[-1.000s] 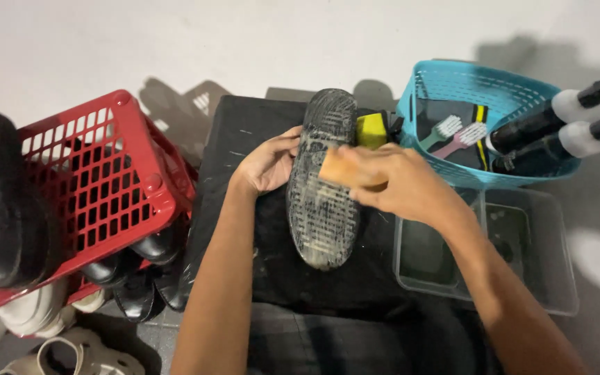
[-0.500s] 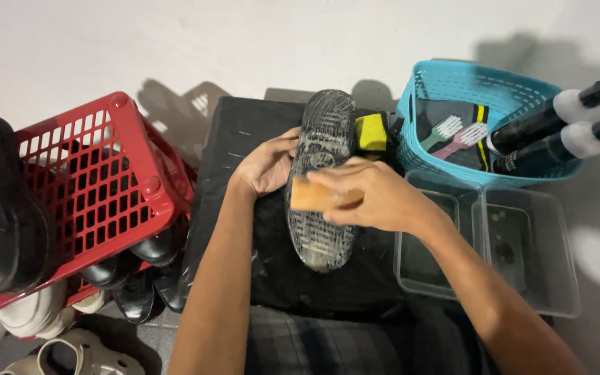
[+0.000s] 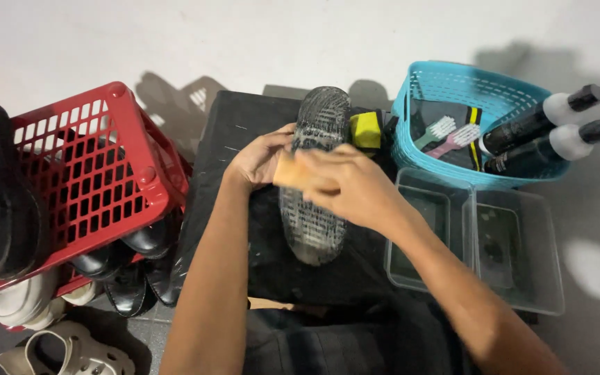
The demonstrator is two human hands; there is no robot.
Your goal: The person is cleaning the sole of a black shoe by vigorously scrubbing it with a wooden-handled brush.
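Head view: hands (image 3: 314,173) scrub shoe sole (image 3: 314,222) between baskets.

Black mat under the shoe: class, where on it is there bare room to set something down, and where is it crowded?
Bare patches on the black mat: its left strip, between the red basket and the left hand, and below the upturned shoe. Crowded: the right edge, with yellow sponge, blue basket and clear tubs.
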